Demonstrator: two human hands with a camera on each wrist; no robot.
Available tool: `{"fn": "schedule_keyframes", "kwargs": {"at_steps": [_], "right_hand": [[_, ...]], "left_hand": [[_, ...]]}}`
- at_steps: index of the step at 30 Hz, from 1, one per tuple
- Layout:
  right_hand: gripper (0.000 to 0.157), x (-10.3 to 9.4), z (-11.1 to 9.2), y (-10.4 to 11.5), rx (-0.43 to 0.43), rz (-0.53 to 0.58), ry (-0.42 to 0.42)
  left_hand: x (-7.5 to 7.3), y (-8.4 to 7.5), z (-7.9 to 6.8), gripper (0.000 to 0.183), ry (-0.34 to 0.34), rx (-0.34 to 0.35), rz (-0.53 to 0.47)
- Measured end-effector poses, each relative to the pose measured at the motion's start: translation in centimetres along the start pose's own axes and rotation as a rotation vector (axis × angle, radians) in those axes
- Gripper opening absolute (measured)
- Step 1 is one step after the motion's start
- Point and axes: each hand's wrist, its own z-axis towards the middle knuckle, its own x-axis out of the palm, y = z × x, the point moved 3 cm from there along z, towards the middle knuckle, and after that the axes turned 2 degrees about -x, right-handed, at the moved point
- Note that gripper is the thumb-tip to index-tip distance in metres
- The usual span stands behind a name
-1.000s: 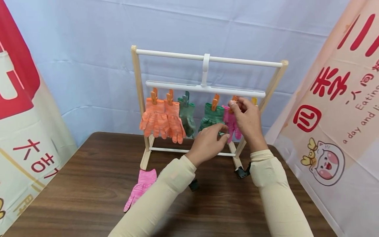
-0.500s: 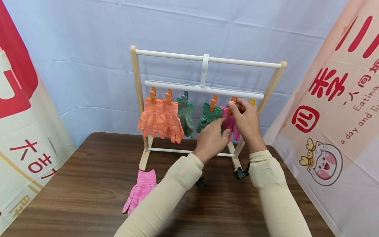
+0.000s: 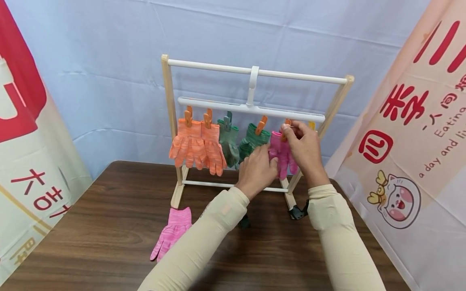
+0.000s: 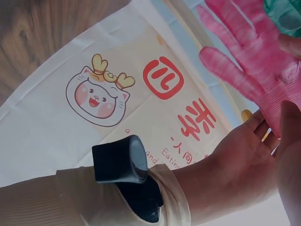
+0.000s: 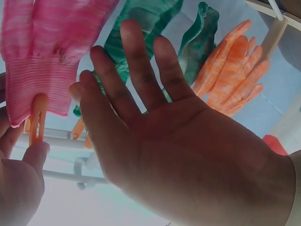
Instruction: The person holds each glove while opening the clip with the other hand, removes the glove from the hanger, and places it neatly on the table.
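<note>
A pink glove (image 3: 282,159) hangs cuff up near the right end of a white hanger (image 3: 218,106). At its cuff my right hand (image 3: 306,151) pinches an orange clothespin (image 5: 40,113) between thumb and fingers. My left hand (image 3: 256,171) is just left of that glove, its fingertips overlapping the dark green glove (image 3: 255,139) in the head view. In the right wrist view the left hand (image 5: 197,155) has its fingers extended and spread, thumb close to the edge of the pink cuff. The dark green glove, partly hidden, hangs tilted from another orange clothespin (image 3: 260,126).
Two orange gloves (image 3: 191,143) and a grey-green glove (image 3: 228,143) hang farther left. A wooden rack (image 3: 338,97) carries the hanger. Right of my right hand shows a yellow clothespin (image 3: 312,125). A second pink glove (image 3: 172,230) lies on the table (image 3: 102,226), partly behind my left sleeve.
My left hand moved right to the pink glove, then slightly back left. The dark green glove now tilts leftward, and more of the pink glove shows. My right hand stays at the clothespin.
</note>
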Motion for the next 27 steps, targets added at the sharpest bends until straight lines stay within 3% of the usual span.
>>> {"fn": "schedule_keyframes", "kwargs": {"at_steps": [6,19,27], "right_hand": [[0.047,0.0,0.0,-0.1,-0.008,0.001,0.021],[0.049,-0.2,0.0,-0.1,0.027,0.064,0.077],[0.05,-0.3,-0.2,-0.1,0.02,0.078,0.084]], "left_hand": [[0.2,0.2,0.6,0.039,0.014,-0.008,0.011],[0.3,1.1,1.9,0.026,0.019,-0.097,-0.238],[0.5,1.4,2.1,0.016,0.041,-0.136,-0.312]]}}
